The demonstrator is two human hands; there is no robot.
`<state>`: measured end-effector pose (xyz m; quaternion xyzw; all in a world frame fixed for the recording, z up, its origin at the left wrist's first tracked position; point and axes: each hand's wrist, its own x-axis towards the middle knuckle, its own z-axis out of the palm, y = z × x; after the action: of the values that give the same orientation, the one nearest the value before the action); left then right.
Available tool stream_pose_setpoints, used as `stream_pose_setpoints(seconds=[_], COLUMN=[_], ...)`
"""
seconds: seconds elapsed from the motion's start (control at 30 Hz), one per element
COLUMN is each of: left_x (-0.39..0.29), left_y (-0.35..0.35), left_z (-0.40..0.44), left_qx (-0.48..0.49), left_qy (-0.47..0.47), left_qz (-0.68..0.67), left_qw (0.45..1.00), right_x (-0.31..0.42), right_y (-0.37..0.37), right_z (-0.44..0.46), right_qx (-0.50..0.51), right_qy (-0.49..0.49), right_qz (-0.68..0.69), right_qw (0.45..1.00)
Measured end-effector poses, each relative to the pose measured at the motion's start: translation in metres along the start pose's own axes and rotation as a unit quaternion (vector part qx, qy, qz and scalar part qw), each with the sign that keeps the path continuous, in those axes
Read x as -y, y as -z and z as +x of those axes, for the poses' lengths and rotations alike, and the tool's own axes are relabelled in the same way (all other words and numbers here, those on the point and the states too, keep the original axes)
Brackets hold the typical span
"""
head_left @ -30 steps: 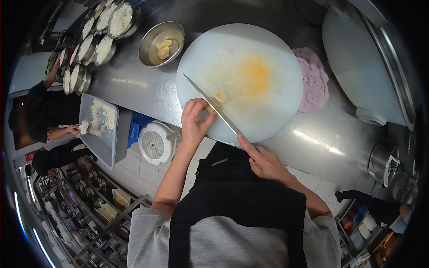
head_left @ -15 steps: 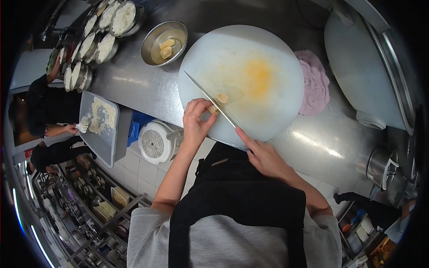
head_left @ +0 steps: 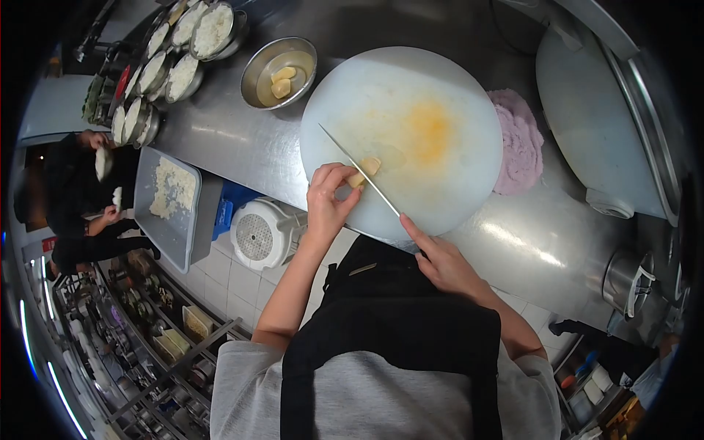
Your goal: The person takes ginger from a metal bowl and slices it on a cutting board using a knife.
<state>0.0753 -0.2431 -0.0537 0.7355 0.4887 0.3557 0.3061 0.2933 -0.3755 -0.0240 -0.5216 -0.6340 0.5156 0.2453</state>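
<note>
My right hand [head_left: 449,258] grips a kitchen knife [head_left: 377,190] by its handle, index finger stretched along the spine. The long blade slants across a pale yellow peeled piece that looks like ginger [head_left: 357,178]. Bent fingers of my left hand [head_left: 330,198] pinch that piece on the near-left side of the blade. Against the blade's far side lies another pale portion [head_left: 372,165]; whether the two are still joined, I cannot tell. Beneath is a round white cutting board [head_left: 440,198] with an orange-yellow stain. A metal bowl [head_left: 253,92] at its upper left holds similar pale pieces in liquid.
A pink cloth [head_left: 522,143] sticks out from under the board's right side on the steel counter [head_left: 220,136]. At upper left stand several bowls of white food [head_left: 213,31]. A co-worker [head_left: 62,183] stands beside a grey tub [head_left: 192,213]. A metal pot [head_left: 623,279] is at right.
The view has shifted slightly. My knife has moved a little rightward across the piece. The co-worker has lifted the white scoop out of the tub and now holds up a bowl.
</note>
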Motion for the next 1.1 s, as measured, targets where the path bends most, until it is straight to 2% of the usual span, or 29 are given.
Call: stream_pose_setpoints(seconds=[0.07, 0.13, 0.17, 0.27, 0.33, 0.4, 0.5, 0.57, 0.77, 0.8, 0.87, 0.97, 1.1], left_x=[-0.001, -0.001, -0.001, -0.009, -0.003, 0.001, 0.0, -0.005, -0.008, -0.007, -0.003, 0.007, 0.014], left_y=[0.002, 0.003, 0.003, 0.005, 0.006, 0.009, 0.016, 0.024, 0.037, 0.038, 0.038, 0.035, 0.021], left_z=[-0.001, -0.001, -0.001, 0.003, 0.006, 0.008, 0.011, 0.013, 0.013, 0.012, 0.007, 0.001, -0.006], left_qx=[0.014, 0.013, 0.009, 0.026, 0.026, 0.024, 0.032, 0.055, 0.077, 0.077, 0.056, 0.105, 0.072], left_qy=[-0.002, -0.01, -0.018, -0.029, -0.026, -0.024, 0.011, 0.125, 0.178, 0.178, 0.054, 0.027, 0.068], left_qz=[0.031, 0.047, 0.063, 0.066, 0.07, 0.075, 0.04, 0.04, 0.103, 0.103, 0.031, 0.027, 0.0], left_qw=[0.999, 0.999, 0.998, 0.997, 0.997, 0.997, 0.999, 0.99, 0.976, 0.976, 0.996, 0.994, 0.995], right_x=[0.004, 0.016, 0.015, 0.009, 0.005, 0.003, 0.005, 0.006, 0.008, 0.007, 0.006, 0.008, 0.01], right_y=[-0.002, 0.002, 0.001, -0.002, 0.0, 0.002, 0.004, 0.004, 0.0, -0.001, -0.002, -0.002, -0.004], right_z=[-0.007, -0.013, -0.014, -0.016, -0.015, -0.015, -0.014, -0.012, -0.008, -0.008, -0.009, -0.009, -0.009], right_qx=[-0.012, 0.034, 0.032, -0.007, -0.06, -0.05, -0.04, -0.04, -0.021, -0.023, -0.025, -0.024, -0.018], right_qy=[0.019, -0.05, -0.05, -0.019, 0.039, 0.027, 0.028, 0.043, 0.047, 0.052, 0.055, 0.049, 0.037], right_qz=[-0.003, -0.045, -0.046, -0.012, 0.013, 0.023, 0.031, 0.03, 0.034, 0.031, 0.028, 0.025, 0.033], right_qw=[1.0, 0.997, 0.997, 1.0, 0.997, 0.998, 0.998, 0.998, 0.998, 0.998, 0.998, 0.998, 0.999])
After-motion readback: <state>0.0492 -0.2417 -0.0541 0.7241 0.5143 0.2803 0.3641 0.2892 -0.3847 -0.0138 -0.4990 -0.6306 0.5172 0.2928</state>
